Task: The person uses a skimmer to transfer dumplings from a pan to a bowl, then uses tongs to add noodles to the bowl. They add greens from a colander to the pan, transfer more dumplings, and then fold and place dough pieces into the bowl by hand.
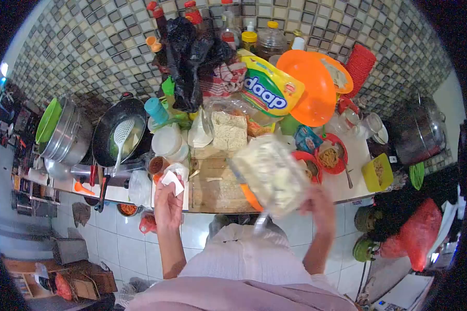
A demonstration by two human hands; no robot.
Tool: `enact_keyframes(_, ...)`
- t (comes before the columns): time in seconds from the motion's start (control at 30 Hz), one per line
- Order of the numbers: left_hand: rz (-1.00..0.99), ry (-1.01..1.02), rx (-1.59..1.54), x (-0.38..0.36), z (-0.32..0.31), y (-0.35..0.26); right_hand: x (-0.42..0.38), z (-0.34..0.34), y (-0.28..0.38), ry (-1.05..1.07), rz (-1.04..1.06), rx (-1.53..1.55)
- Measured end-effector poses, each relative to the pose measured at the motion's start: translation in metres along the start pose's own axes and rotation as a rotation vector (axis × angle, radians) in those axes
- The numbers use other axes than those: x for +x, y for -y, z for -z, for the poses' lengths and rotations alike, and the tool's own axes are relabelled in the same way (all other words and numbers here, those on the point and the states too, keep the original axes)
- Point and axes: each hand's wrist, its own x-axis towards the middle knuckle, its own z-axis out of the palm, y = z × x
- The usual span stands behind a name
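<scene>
My left hand (169, 203) is closed on a small white folded piece (173, 183) at the front edge of the counter, beside a jar of red-brown contents (156, 167). My right hand (318, 203) grips the lower right corner of a rectangular tray (273, 173) with pale, lumpy contents, smeared by motion. The tray overlaps the right part of the wooden cutting board (213, 179) and hides part of an orange-handled thing (251, 197). A shiny metal piece (261, 222) shows below the tray. Behind the board lies a pale, crumbly block (230, 130).
To the left are a black wok (120, 129) with a white slotted spatula (123, 133) and steel pots (70, 132). On the right stand red bowls (333, 157) of food and a yellow container (377, 173). Orange plates (308, 88) and bottles (228, 31) line the tiled wall.
</scene>
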Motion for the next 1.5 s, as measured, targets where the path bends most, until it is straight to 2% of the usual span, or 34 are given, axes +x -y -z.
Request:
enact_keyframes(0.03,-0.048,-0.012,0.007,0.000,0.003,-0.003,0.008,-0.022,-0.024,0.149,-0.068,0.063)
enact_keyframes(0.07,-0.070,0.002,0.033,-0.001,0.007,-0.006,0.001,-0.055,-0.024,0.199,-0.131,0.071)
enact_keyframes(0.13,-0.084,-0.027,0.046,-0.006,0.010,-0.011,-0.001,-0.091,-0.064,0.339,-0.226,0.301)
enact_keyframes(0.3,-0.072,-0.115,0.087,-0.016,0.020,-0.022,0.008,-0.120,-0.111,0.322,-0.287,0.346)
enact_keyframes(0.37,-0.078,-0.112,0.079,-0.017,0.027,-0.025,0.020,-0.112,-0.113,0.467,-0.175,-0.245)
enact_keyframes(0.4,-0.040,-0.090,0.099,-0.017,0.030,-0.026,0.013,-0.113,-0.097,0.416,0.027,-0.698)
enact_keyframes(0.43,-0.004,-0.068,0.119,-0.016,0.032,-0.028,0.005,-0.118,-0.084,0.417,0.030,-0.696)
enact_keyframes(0.5,0.033,-0.067,0.135,-0.009,0.038,-0.032,-0.015,-0.132,-0.063,0.020,0.293,-1.090)
enact_keyframes(0.53,0.073,-0.056,0.157,-0.007,0.036,-0.034,-0.022,-0.139,-0.052,0.152,0.235,-0.976)
enact_keyframes(0.57,0.116,-0.045,0.179,-0.005,0.034,-0.036,-0.023,-0.147,-0.056,0.147,0.231,-0.973)
enact_keyframes(0.63,0.170,0.003,0.216,0.002,0.033,-0.042,-0.024,-0.165,-0.067,0.673,0.446,-1.059)
enact_keyframes(0.67,0.217,0.036,0.255,0.005,0.035,-0.043,-0.025,-0.173,-0.066,0.802,0.340,-1.134)
enact_keyframes(0.8,0.349,0.162,0.456,0.017,0.051,-0.046,-0.036,-0.195,-0.097,0.729,0.416,-1.269)
enact_keyframes(0.87,0.443,0.244,0.646,0.021,0.057,-0.044,-0.044,-0.197,-0.104,0.525,0.503,-1.154)
enact_keyframes(0.9,0.456,0.261,0.650,0.025,0.063,-0.038,-0.046,-0.198,-0.107,0.505,0.493,-1.155)
enact_keyframes(0.97,0.543,0.376,0.670,0.030,0.078,-0.021,-0.048,-0.199,-0.112,0.231,0.569,-1.029)
enact_keyframes(1.0,0.537,0.435,0.730,0.032,0.083,-0.014,-0.049,-0.199,-0.111,0.219,0.562,-1.031)
enact_keyframes(1.07,0.587,0.463,0.734,0.034,0.086,-0.004,-0.052,-0.197,-0.105,-0.096,0.606,-0.785)
enact_keyframes(1.1,0.628,0.482,0.735,0.033,0.085,0.000,-0.050,-0.195,-0.107,-0.105,0.599,-0.790)
enact_keyframes(1.17,0.631,0.468,0.769,0.035,0.083,0.009,-0.039,-0.190,-0.119,-0.394,0.573,-0.599)
enact_keyframes(1.2,0.624,0.458,0.734,0.035,0.083,0.013,-0.032,-0.187,-0.122,-0.399,0.573,-0.610)
enact_keyframes(1.27,0.617,0.452,0.696,0.032,0.083,0.015,-0.024,-0.183,-0.127,-0.579,0.626,-0.571)
enact_keyframes(1.5,0.640,0.430,0.595,0.035,0.086,0.018,-0.031,-0.167,-0.135,-0.391,0.860,-0.723)
